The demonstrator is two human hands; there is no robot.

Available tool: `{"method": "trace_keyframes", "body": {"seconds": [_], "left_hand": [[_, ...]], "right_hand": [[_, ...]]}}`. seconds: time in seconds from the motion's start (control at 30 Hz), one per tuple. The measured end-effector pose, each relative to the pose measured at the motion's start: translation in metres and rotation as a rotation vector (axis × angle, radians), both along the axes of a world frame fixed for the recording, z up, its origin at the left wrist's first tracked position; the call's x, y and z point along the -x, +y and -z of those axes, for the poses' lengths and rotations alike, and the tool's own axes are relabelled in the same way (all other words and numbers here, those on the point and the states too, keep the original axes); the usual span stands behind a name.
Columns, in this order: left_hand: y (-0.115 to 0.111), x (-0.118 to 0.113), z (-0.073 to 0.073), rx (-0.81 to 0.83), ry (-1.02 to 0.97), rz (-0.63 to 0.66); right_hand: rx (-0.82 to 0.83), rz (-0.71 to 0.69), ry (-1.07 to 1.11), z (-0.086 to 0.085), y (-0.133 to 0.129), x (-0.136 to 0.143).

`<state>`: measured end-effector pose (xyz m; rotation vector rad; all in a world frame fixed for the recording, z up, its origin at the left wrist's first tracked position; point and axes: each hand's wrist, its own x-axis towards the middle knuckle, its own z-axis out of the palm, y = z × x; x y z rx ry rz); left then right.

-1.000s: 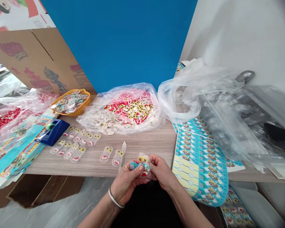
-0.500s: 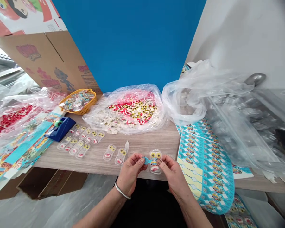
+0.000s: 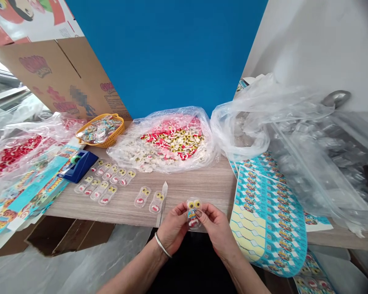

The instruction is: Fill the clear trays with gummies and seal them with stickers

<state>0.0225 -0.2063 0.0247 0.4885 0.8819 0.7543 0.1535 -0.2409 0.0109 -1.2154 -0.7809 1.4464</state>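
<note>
Between my hands, at the table's front edge, is a clear candy pack point(image 3: 194, 204) with two yellow eye candies at its top, a blue label round its middle and a red-and-white piece below. My left hand point(image 3: 175, 228) grips its left side, and a silver bangle circles that wrist. On the other side my right hand point(image 3: 216, 228) pinches the pack, thumb over the label. Two unlabelled packs point(image 3: 156, 202) lie to the left, beside a pale pointed strip point(image 3: 162, 204). Several more packs point(image 3: 108, 194) lie in rows farther left.
A bag of candies point(image 3: 171, 143) sits at the back. Left are a yellow basket point(image 3: 118, 130), blue tape dispenser point(image 3: 84, 165) and printed cards point(image 3: 33, 190). Label sheets point(image 3: 272, 220) overhang the front edge at right, near clear plastic point(image 3: 319, 151) and a cardboard box point(image 3: 49, 237) stands below left.
The label's loose left end, held out before, now lies against the pack. Both hands have come closer together, and the pack has moved slightly left.
</note>
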Motion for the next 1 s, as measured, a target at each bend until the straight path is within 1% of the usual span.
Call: {"method": "trace_keyframes", "body": {"seconds": [0.03, 0.07, 0.1, 0.17, 0.23, 0.27, 0.3, 0.33, 0.4, 0.47, 0.5, 0.57, 0.63, 0.67, 0.73, 0.8, 0.87, 0.9, 1.0], "left_hand": [[0.001, 0.004, 0.001, -0.055, 0.055, 0.021], [0.003, 0.010, 0.002, -0.137, 0.151, 0.048], [0.004, 0.018, 0.003, -0.248, 0.290, 0.070], [0.008, 0.038, 0.007, -0.537, 0.655, 0.071], [0.010, 0.061, 0.015, -0.837, 1.032, 0.032], [0.011, 0.072, 0.020, -0.957, 1.194, 0.020], [0.012, 0.081, 0.026, -1.051, 1.329, 0.034], [0.013, 0.089, 0.033, -1.125, 1.433, 0.061], [0.016, 0.096, 0.047, -1.231, 1.530, 0.120], [0.019, 0.094, 0.058, -1.310, 1.519, 0.153], [0.022, 0.090, 0.062, -1.342, 1.496, 0.164], [0.027, 0.078, 0.066, -1.395, 1.438, 0.189], [0.032, 0.062, 0.064, -1.441, 1.364, 0.239], [0.033, 0.053, 0.062, -1.451, 1.337, 0.263], [0.033, 0.030, 0.054, -1.450, 1.293, 0.282], [0.028, 0.001, 0.046, -1.414, 1.188, 0.284], [0.023, -0.035, 0.040, -1.294, 0.982, 0.313], [0.021, -0.054, 0.039, -1.175, 0.878, 0.334], [0.021, -0.106, 0.042, -0.686, 0.629, 0.387]], "right_hand": [[-0.005, -0.011, -0.036, 0.003, 0.002, -0.001], [-0.005, -0.013, -0.079, 0.007, 0.006, -0.004], [0.000, -0.003, -0.139, 0.012, 0.012, -0.009], [0.017, 0.054, -0.320, 0.021, 0.031, -0.023], [0.021, 0.149, -0.585, 0.028, 0.056, -0.041], [0.021, 0.188, -0.724, 0.030, 0.068, -0.050], [0.019, 0.210, -0.854, 0.031, 0.080, -0.058], [0.007, 0.211, -0.955, 0.030, 0.089, -0.067], [-0.001, 0.213, -1.048, 0.026, 0.099, -0.083], [-0.009, 0.232, -1.075, 0.019, 0.095, -0.100], [-0.017, 0.252, -1.081, 0.015, 0.087, -0.108], [-0.031, 0.295, -1.080, 0.010, 0.064, -0.123], [-0.008, 0.305, -1.050, 0.011, 0.034, -0.136], [0.017, 0.296, -1.033, 0.014, 0.020, -0.142], [0.053, 0.302, -1.001, 0.025, -0.004, -0.148], [0.050, 0.372, -0.966, 0.038, -0.018, -0.148], [0.025, 0.488, -0.920, 0.048, -0.024, -0.144], [0.015, 0.538, -0.893, 0.052, -0.025, -0.142], [-0.002, 0.635, -0.827, 0.053, -0.025, -0.138]]}}
